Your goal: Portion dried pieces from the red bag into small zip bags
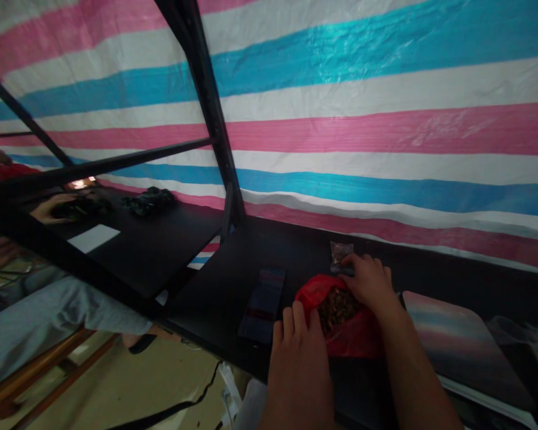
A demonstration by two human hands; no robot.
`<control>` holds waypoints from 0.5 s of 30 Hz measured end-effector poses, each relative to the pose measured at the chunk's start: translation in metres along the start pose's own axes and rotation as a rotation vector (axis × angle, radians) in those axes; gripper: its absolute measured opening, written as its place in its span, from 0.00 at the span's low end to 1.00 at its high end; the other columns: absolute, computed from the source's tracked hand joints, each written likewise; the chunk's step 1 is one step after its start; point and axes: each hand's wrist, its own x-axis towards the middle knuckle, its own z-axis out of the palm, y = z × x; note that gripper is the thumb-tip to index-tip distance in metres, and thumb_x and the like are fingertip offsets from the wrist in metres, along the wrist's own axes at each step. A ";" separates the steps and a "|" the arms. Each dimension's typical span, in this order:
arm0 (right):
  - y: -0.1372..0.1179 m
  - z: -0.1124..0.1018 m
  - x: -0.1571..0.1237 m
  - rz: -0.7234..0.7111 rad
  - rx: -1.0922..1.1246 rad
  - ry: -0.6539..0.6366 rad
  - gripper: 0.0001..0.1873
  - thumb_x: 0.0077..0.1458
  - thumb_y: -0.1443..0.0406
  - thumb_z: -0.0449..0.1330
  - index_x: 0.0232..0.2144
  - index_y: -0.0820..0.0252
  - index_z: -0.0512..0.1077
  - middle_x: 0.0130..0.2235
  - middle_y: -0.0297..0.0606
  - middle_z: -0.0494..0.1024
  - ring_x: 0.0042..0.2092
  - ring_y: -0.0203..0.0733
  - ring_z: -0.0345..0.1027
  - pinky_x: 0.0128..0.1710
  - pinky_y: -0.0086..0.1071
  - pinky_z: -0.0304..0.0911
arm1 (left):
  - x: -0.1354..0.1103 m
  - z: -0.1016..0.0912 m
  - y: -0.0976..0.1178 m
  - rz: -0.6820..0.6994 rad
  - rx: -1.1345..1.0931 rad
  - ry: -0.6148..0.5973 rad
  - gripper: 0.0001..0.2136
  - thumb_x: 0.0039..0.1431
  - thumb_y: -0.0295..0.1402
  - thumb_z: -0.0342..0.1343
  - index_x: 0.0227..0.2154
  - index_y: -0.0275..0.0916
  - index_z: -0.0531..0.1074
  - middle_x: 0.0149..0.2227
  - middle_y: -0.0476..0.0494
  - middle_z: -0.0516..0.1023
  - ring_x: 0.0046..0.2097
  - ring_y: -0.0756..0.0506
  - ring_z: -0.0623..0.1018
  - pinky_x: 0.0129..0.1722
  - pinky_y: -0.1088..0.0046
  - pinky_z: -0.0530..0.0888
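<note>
A red plastic bag (356, 341) lies opened on the black tabletop, its rim folded outward around a heap of small brown pieces (336, 307) whose kind I cannot make out. My left hand (298, 349) is at the bag's left rim, thumb and fingers closed around the red plastic. Over the far right side of the bag reaches my right hand (370, 280), its fingers curled and the fingertips at the lower corner of a small clear plastic packet (341, 251). Some small contents show inside that packet.
A dark phone (262, 307) lies left of the bag. On the right is a closed silvery laptop (461, 340), with clear plastic (529, 343) beyond it. A black frame post (215, 119) stands by the striped sheet (385, 137). Another person's hand (49, 209) is at the left table.
</note>
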 end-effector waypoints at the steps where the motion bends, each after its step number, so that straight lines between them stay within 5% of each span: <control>1: -0.001 0.001 0.000 0.007 -0.001 0.002 0.16 0.62 0.63 0.65 0.52 0.56 0.80 0.52 0.52 0.79 0.58 0.61 0.70 0.54 0.47 0.59 | 0.000 -0.001 0.001 -0.001 -0.005 -0.006 0.28 0.62 0.15 0.45 0.60 0.38 0.76 0.60 0.29 0.78 0.58 0.32 0.79 0.54 0.53 0.78; 9: -0.005 0.005 0.002 0.039 0.037 0.067 0.24 0.63 0.66 0.60 0.60 0.58 0.74 0.56 0.55 0.78 0.58 0.63 0.68 0.54 0.49 0.58 | 0.001 -0.011 0.008 -0.045 -0.026 -0.111 0.33 0.60 0.11 0.43 0.66 0.36 0.72 0.66 0.25 0.74 0.65 0.29 0.76 0.59 0.46 0.77; 15: -0.004 0.006 0.008 0.013 0.123 0.082 0.17 0.65 0.68 0.56 0.50 0.57 0.82 0.49 0.51 0.85 0.54 0.61 0.74 0.52 0.48 0.61 | -0.001 -0.012 0.003 -0.076 -0.058 -0.118 0.32 0.60 0.12 0.42 0.64 0.36 0.74 0.65 0.25 0.73 0.65 0.28 0.74 0.60 0.43 0.75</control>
